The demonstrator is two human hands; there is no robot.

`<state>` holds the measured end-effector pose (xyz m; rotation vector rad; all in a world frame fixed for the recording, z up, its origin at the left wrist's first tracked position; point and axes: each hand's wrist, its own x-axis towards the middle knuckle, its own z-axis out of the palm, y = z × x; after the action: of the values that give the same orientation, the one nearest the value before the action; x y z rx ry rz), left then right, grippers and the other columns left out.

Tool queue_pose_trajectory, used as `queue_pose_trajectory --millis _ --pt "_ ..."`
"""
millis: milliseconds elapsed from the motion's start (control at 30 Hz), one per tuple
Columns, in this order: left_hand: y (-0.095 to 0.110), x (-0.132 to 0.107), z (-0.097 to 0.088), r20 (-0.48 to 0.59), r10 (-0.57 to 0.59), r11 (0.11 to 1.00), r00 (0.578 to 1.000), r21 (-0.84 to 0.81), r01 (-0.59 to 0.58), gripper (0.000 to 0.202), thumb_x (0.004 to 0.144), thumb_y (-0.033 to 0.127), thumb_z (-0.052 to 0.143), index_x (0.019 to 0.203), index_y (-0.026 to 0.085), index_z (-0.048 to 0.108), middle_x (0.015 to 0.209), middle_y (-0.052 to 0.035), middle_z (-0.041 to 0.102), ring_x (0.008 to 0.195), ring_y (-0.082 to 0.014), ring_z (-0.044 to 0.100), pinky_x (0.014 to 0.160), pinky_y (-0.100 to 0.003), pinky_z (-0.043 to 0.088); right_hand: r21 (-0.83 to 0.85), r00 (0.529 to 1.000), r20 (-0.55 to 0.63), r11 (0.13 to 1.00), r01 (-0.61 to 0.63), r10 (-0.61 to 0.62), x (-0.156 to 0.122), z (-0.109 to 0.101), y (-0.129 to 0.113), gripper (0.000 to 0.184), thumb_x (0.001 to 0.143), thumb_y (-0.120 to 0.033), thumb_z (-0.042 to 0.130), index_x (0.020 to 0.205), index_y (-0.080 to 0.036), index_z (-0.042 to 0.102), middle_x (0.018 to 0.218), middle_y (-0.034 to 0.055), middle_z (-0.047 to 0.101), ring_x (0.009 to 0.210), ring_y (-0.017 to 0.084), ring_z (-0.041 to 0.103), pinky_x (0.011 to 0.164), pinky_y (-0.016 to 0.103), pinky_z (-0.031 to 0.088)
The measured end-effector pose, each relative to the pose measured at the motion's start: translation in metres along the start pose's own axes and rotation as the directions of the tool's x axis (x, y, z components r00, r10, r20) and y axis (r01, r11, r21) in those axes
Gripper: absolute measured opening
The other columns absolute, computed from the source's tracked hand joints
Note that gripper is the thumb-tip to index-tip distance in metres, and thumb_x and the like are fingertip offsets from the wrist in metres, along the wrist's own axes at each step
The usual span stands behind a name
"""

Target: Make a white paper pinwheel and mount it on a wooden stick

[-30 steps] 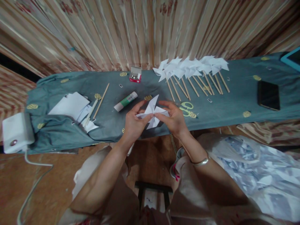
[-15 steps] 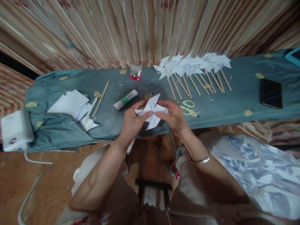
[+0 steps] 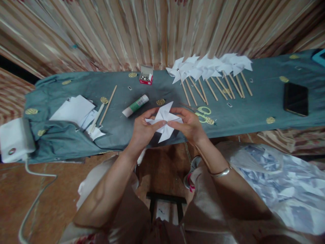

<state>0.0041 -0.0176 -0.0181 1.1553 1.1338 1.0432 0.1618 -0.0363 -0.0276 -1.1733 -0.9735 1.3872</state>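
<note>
A white paper pinwheel point(image 3: 164, 121) is held over the near edge of the table between both hands. My left hand point(image 3: 144, 130) pinches its left side, thumb pressed near the centre. My right hand point(image 3: 189, 126) grips the right side, thumb also at the centre. A glue stick point(image 3: 135, 105) lies just left of the hands, and green-handled scissors point(image 3: 203, 114) lie just right of them. Several finished paper pinwheels point(image 3: 208, 67) on wooden sticks lie in a row at the back right.
The table wears a blue-grey cloth point(image 3: 254, 112). White paper sheets point(image 3: 73, 110) and loose wooden sticks point(image 3: 108, 104) lie at left, a small red box of pins point(image 3: 146, 77) at the back, a black phone point(image 3: 296, 99) at right. A white device point(image 3: 15, 140) sits far left.
Both hands kept their hold on the pinwheel with only slight finger shifts. The view drifted a little, so the table things sit slightly higher in the picture.
</note>
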Motion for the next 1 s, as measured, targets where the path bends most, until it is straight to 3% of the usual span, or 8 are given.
queue_pose_trajectory --millis 367,567,700,800,900,1000 --pt "-0.002 -0.001 0.003 -0.038 0.019 1.000 0.999 0.004 -0.019 0.049 0.058 0.023 0.080 0.106 0.014 0.068 0.072 0.0007 0.068 0.057 -0.0108 0.057 0.056 -0.023 0.045 -0.012 1.000 0.003 1.000 -0.004 0.004 -0.001 -0.001 0.001 0.052 0.054 -0.037 0.085 0.098 -0.022 0.061 0.076 -0.0010 0.073 0.066 0.016 0.065 0.067 0.032 0.054" --pt "0.001 -0.003 0.003 -0.007 0.006 1.000 1.000 -0.017 -0.006 0.054 0.061 0.030 0.081 0.110 0.014 0.066 0.082 -0.0033 0.071 0.064 -0.0139 0.062 0.060 -0.025 0.049 0.001 1.000 -0.018 1.000 -0.006 0.006 0.002 -0.001 0.004 0.050 0.055 -0.037 0.084 0.096 -0.020 0.063 0.080 -0.0002 0.072 0.071 0.017 0.066 0.071 0.034 0.054" --pt "0.004 -0.005 0.001 -0.009 -0.030 0.994 1.000 -0.108 0.029 0.060 0.067 0.041 0.078 0.119 0.017 0.059 0.096 -0.0074 0.073 0.079 -0.0185 0.068 0.068 -0.028 0.053 0.027 1.000 -0.019 1.000 -0.009 0.009 0.004 -0.002 0.005 0.048 0.056 -0.035 0.083 0.097 -0.020 0.063 0.083 0.0001 0.071 0.072 0.017 0.065 0.074 0.035 0.053" --pt "0.005 -0.005 -0.007 -0.053 -0.021 0.981 0.998 -0.193 0.011 0.054 0.074 0.043 0.071 0.123 0.025 0.055 0.117 -0.0088 0.068 0.096 -0.0205 0.067 0.077 -0.030 0.054 0.073 0.999 -0.035 0.997 -0.018 0.020 0.005 -0.006 0.003 0.044 0.056 -0.032 0.083 0.094 -0.021 0.064 0.083 -0.0003 0.071 0.074 0.016 0.064 0.076 0.034 0.053" --pt "0.005 -0.006 -0.019 -0.115 0.096 0.981 0.989 -0.159 -0.114 0.045 0.075 0.035 0.071 0.118 0.030 0.057 0.128 -0.0061 0.061 0.108 -0.0206 0.064 0.087 -0.032 0.052 0.104 0.998 -0.051 0.994 -0.024 0.030 0.006 -0.011 0.002 0.043 0.055 -0.031 0.082 0.093 -0.021 0.064 0.081 -0.0006 0.070 0.072 0.016 0.064 0.074 0.034 0.053" --pt "0.004 -0.011 -0.028 -0.100 0.268 0.963 0.958 0.035 -0.266 0.036 0.071 0.025 0.075 0.105 0.027 0.065 0.136 -0.0047 0.055 0.124 -0.0238 0.054 0.098 -0.036 0.048 0.104 0.998 -0.056 0.994 -0.018 0.023 0.006 -0.016 0.002 0.044 0.055 -0.032 0.083 0.093 -0.020 0.064 0.081 -0.0004 0.070 0.072 0.017 0.064 0.074 0.034 0.053"
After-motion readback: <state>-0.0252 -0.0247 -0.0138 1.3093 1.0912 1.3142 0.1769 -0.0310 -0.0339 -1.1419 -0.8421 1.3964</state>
